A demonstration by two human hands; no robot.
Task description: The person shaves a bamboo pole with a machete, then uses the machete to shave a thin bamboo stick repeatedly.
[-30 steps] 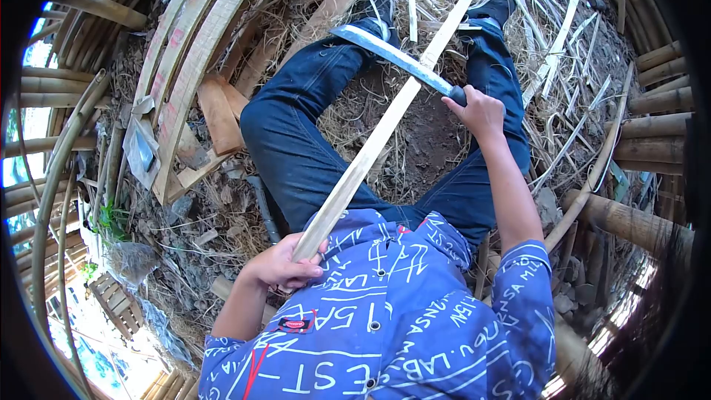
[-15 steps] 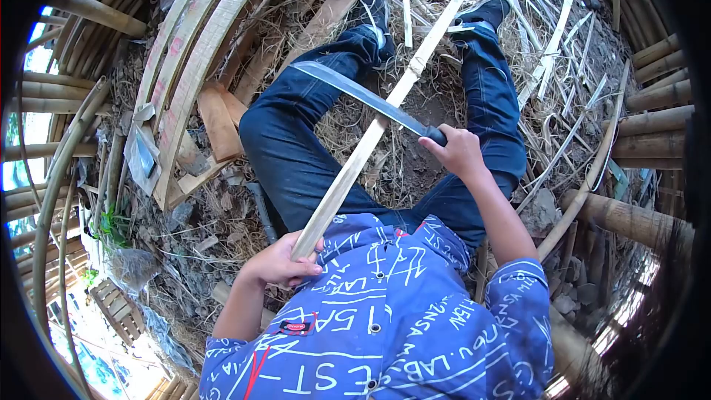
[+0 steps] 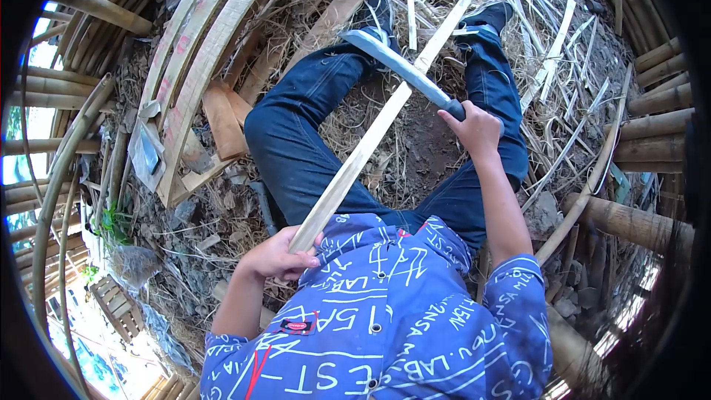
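Note:
A long pale strip of wood or split bamboo (image 3: 354, 161) runs slantwise from my lap out between my feet. My left hand (image 3: 285, 255) is closed around its near end, close to my shirt. In my right hand (image 3: 474, 130) is the dark handle of a machete (image 3: 396, 64), fingers wrapped round it. The long blade lies across the strip's far half, its broad side turned up and its tip toward my left foot. Whether the edge bites into the strip cannot be made out.
Three long pale planks (image 3: 200, 67) lean at the left beside brown wood offcuts (image 3: 222, 122). Shavings and thin slivers (image 3: 548, 67) cover the ground around my feet. Bamboo poles (image 3: 655, 133) form walls on both sides. A slatted wooden crate (image 3: 117, 307) stands at lower left.
The machete has moved along the strip away from me, toward its far end, and its blade has tilted to show more of its flat side. My left hand keeps its hold.

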